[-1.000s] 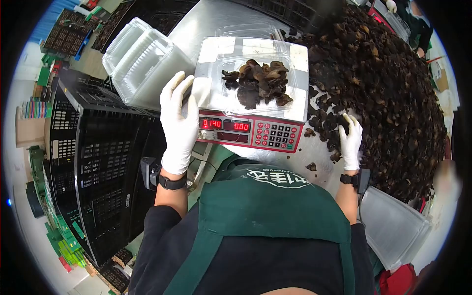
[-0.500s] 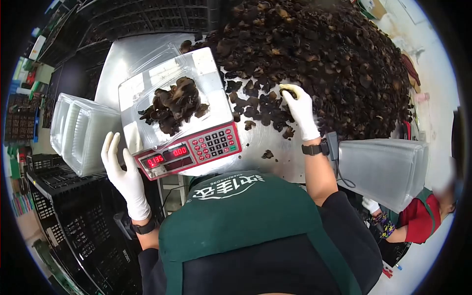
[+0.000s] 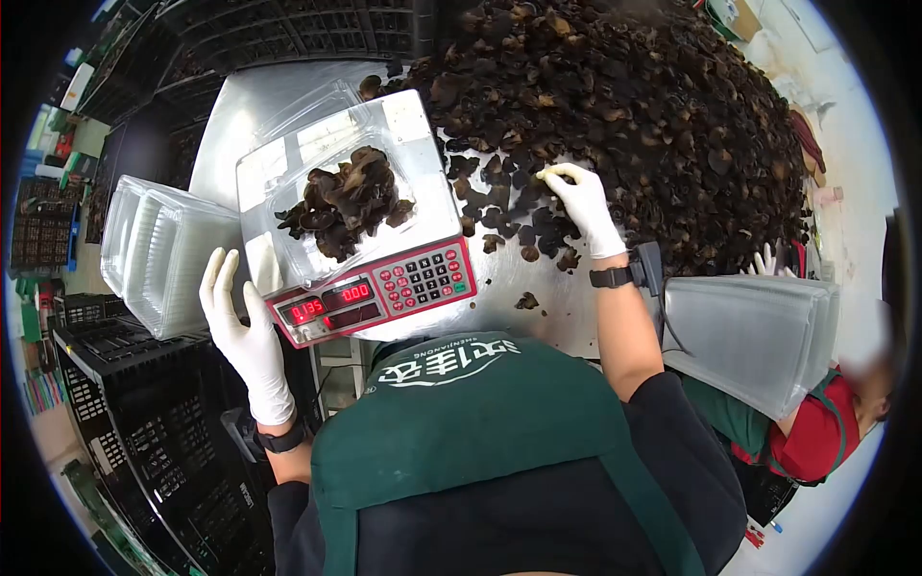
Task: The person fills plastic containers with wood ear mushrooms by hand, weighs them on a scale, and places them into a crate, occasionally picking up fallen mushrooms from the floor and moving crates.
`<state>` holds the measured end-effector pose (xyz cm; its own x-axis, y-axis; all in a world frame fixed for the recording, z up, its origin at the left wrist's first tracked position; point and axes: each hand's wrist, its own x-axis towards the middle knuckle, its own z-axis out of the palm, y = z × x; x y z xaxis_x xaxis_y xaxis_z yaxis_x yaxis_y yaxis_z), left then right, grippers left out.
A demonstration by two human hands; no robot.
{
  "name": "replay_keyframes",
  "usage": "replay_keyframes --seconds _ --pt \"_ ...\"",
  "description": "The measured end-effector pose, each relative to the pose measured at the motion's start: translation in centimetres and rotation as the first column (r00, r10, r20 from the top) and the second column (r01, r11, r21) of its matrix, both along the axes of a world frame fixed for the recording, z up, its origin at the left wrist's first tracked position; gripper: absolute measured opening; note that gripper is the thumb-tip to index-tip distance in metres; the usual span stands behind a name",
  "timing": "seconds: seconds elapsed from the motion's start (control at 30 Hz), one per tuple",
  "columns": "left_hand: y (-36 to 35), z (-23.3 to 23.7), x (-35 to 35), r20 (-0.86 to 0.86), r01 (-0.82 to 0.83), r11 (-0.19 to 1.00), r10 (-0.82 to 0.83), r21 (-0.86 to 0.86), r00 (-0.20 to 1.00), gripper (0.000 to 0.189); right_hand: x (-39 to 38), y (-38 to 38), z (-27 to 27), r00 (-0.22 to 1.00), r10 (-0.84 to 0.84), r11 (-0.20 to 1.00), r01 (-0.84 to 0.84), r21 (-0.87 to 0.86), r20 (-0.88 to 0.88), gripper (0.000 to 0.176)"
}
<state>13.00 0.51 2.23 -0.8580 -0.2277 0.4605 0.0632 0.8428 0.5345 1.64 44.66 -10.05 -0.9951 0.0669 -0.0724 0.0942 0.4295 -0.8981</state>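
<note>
A clear plastic tray [image 3: 305,252] holding dark brown fungus pieces [image 3: 351,200] lies on the scale [image 3: 444,206], whose red display reads 0.135. My gloved left hand [image 3: 240,326] is beside the scale's lower left corner, fingers apart and holding nothing. Near the loose pieces [image 3: 523,206] right of the scale is my gloved right hand [image 3: 581,204], its thumb and index finger curled close together. Whether a small piece is between those fingertips is too small to tell. Behind it rises a large heap of fungus [image 3: 653,115].
Stacked clear trays [image 3: 158,254] stand left of the scale, and another stack [image 3: 744,331] is at the right. Black crates [image 3: 154,422] occupy the left side, with more crates [image 3: 298,34] at the back. A co-worker in red [image 3: 816,432] is at the far right.
My right hand has shifted slightly at the loose pieces, its fingers now pointing left. The co-worker's gloved hand has moved from below the right tray stack to above it. My left hand has barely moved.
</note>
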Motion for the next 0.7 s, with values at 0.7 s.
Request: replay_keyframes --seconds 0.7 --pt "-0.1 0.4 0.3 -0.007 -0.053 0.999 0.053 0.005 0.999 0.036 -1.2 -1.9 -0.1 0.978 0.196 0.841 -0.13 0.525 -0.071 0.017"
